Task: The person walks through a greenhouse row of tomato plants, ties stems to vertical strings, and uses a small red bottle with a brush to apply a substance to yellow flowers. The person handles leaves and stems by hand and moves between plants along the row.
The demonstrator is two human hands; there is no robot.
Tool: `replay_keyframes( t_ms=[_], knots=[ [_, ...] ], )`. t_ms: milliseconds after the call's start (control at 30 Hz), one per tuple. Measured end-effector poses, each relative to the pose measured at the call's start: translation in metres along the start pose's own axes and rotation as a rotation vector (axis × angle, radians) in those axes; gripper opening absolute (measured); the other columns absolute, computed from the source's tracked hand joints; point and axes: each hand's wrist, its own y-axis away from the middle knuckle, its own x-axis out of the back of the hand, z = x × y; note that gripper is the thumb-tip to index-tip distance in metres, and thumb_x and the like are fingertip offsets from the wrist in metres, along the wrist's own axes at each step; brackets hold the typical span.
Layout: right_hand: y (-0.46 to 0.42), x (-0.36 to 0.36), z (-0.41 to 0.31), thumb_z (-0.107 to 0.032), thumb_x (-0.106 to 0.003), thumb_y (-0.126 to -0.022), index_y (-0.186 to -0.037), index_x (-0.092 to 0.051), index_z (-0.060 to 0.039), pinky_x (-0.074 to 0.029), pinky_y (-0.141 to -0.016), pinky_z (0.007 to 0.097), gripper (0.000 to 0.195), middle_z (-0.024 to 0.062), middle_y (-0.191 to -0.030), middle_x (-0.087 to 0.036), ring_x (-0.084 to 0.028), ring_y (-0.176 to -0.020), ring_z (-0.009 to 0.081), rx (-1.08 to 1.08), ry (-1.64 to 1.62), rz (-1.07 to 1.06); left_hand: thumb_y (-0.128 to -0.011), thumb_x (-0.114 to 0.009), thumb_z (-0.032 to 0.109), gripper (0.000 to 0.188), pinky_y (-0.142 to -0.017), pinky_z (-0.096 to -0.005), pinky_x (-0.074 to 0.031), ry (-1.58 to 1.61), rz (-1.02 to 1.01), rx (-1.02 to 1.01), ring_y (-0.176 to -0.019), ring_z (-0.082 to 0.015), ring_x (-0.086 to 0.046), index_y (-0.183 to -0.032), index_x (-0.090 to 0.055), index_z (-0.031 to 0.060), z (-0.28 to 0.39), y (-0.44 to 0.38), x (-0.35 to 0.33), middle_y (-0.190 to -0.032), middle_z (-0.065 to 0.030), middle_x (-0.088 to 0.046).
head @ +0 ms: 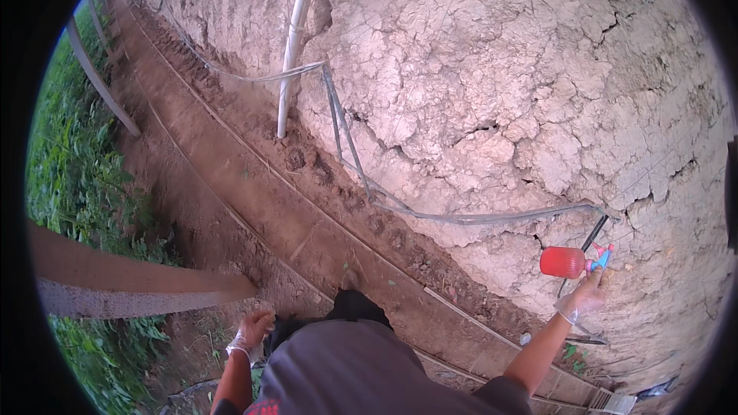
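Observation:
My right hand, in a thin clear plastic glove, grips a spray bottle by its blue and pink trigger head. The bottle's red ribbed body lies sideways, pointing left, in front of a cracked earthen wall. My left hand, gloved the same way, hangs low beside my dark trousers. Its fingers look curled, and whether anything is inside them is hard to make out.
Dark hoses run along the wall's foot, near a pale upright pole. A narrow edged dirt path passes under me. A thick post and green plants are at left. A small ladder-like object lies at lower right.

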Motion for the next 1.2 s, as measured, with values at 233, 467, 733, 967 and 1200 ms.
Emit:
replay_keyframes(
  t_ms=[233,467,733,967,1200],
  knots=[
    [0.144,-0.035,-0.146,0.000,-0.070,-0.092,-0.111,-0.071,0.0049,-0.051,-0.081,0.0313,0.020,0.0094,-0.104,-0.065,-0.062,-0.096,0.0184,0.190,-0.193,-0.695,-0.099,-0.064,0.034,0.048,-0.106,-0.0340,-0.048,-0.004,0.017,-0.198,-0.118,-0.0179,-0.064,-0.130,-0.068,-0.0016,0.103,0.061,-0.017,-0.126,-0.0134,-0.071],
    [0.370,-0.074,-0.235,0.001,-0.081,-0.081,-0.107,-0.073,0.0006,-0.052,-0.082,0.0329,0.027,0.0077,-0.096,-0.068,-0.064,-0.093,0.0196,0.345,-0.727,-1.718,-0.096,-0.053,0.071,0.088,-0.104,-0.0408,-0.053,0.921,-0.475,-0.337,-0.129,-0.0278,-0.059,-0.158,-0.037,0.0111,0.104,0.065,-0.021,-0.154,-0.0130,-0.050],
    [0.564,-0.026,-0.343,-0.013,-0.083,-0.085,-0.120,-0.073,-0.0088,-0.058,-0.071,0.0355,0.037,0.0095,-0.100,-0.075,-0.074,-0.082,0.0257,1.084,-1.138,-2.044,-0.075,-0.063,0.086,0.115,-0.090,-0.0404,-0.062,1.488,-0.314,-0.665,-0.133,-0.0320,-0.058,-0.161,-0.031,0.0161,-0.011,0.103,0.008,-0.156,-0.0143,-0.047],
    [0.709,0.042,-0.418,-0.038,-0.089,-0.076,-0.147,-0.052,-0.0078,-0.056,-0.092,0.0432,0.086,0.0154,-0.130,-0.066,-0.068,-0.111,0.0348,1.479,-1.486,-2.215,-0.086,-0.062,0.076,0.084,-0.083,-0.0396,-0.061,1.667,-0.105,-0.657,-0.115,-0.0262,-0.067,-0.143,-0.056,0.0136,-0.080,0.110,0.088,-0.133,-0.0113,-0.066],
    [0.835,0.114,-0.453,-0.037,-0.090,-0.077,-0.153,-0.039,-0.0043,-0.048,-0.108,0.0449,0.097,0.0206,-0.147,-0.055,-0.057,-0.134,0.0352,0.841,-1.259,-2.994,-0.094,-0.044,0.081,0.072,-0.044,-0.0279,-0.053,1.523,0.102,-0.357,-0.051,-0.0206,-0.065,-0.116,-0.062,0.0150,-0.091,0.209,0.170,-0.084,-0.0095,-0.071]
  ],
)
